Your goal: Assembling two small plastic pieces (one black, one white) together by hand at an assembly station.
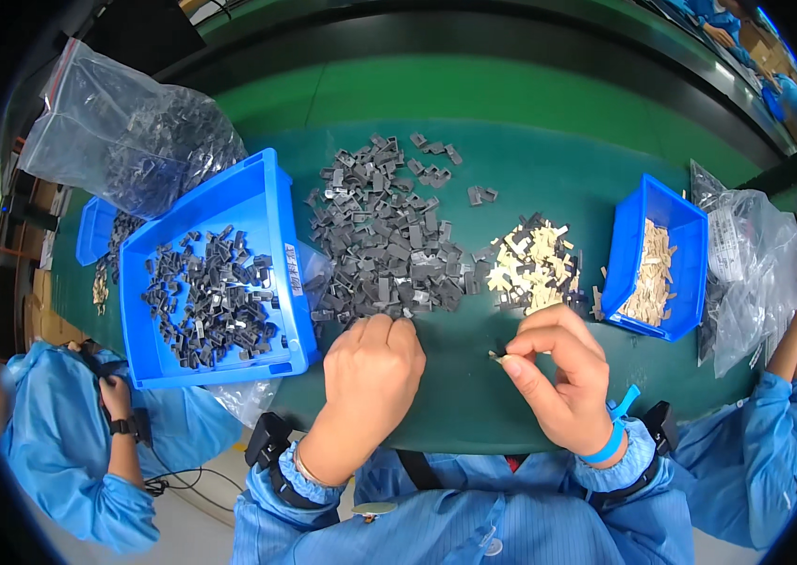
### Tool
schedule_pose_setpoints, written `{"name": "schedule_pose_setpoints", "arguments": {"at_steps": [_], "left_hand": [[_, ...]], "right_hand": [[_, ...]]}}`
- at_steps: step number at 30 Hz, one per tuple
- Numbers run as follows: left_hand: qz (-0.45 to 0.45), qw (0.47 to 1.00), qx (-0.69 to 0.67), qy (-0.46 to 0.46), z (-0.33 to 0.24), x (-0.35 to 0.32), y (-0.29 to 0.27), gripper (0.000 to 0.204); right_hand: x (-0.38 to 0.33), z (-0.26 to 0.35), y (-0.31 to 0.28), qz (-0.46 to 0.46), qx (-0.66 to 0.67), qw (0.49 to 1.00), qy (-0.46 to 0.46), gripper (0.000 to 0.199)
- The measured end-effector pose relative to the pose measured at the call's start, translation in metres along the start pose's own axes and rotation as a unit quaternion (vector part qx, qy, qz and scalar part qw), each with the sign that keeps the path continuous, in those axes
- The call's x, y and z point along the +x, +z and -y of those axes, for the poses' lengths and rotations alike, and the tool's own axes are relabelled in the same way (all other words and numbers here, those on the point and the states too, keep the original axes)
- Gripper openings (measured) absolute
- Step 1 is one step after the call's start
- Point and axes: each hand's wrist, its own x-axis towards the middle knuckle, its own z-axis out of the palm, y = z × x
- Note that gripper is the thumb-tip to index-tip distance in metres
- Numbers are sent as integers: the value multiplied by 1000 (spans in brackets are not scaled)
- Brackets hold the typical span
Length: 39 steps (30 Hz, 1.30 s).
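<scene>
Grey moulded parts (382,235) lie in a loose heap on the green table (474,414), directly ahead of the operator's left hand (375,363). The left fingers are curled downward at the near edge of this heap; the fingertips are hidden, so whether they are clamped on a part cannot be told. The right hand (563,377) is held clear of both heaps, thumb and forefinger together on a small piece (496,357), which projects to the left of the fingertips.

For good handling, the pinch should be kept light and close to one end, leaving the projecting end free and visible. The left hand should preferably separate a single part from the heap edge before lifting, since clustered parts may catch on one another. Both hands are best kept low over the table, so that a dropped piece is easily recovered.

The small piece is slim and short, with a pale tone and a darker portion; finer detail is too small to tell. The grey parts are matt and angular, with stepped or channelled profiles, and lie in mixed orientations. Cream strips (520,247), flat and narrow, lie mixed with dark bits beyond the right hand.
</scene>
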Motion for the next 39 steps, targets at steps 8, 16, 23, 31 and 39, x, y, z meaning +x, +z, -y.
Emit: {"name": "schedule_pose_setpoints", "arguments": {"at_steps": [8,16,23,31,39], "left_hand": [[-33,732,-657,-176,-23,-17,-29,11],[14,565,-810,-154,-38,-33,-18,18],[123,605,-764,-189,-30,-35,-25,28],[33,619,-762,-188,-36,-36,-17,24],[28,635,-747,-192,-37,-38,-15,26]], "right_hand": [[-21,-1,22,-90,111,990,-18,40],[-17,4,17,-43,77,989,-115,36],[-14,5,3,58,11,983,-172,31],[-27,4,17,-26,295,954,33,19],[-29,7,25,-26,383,914,132,8]]}}
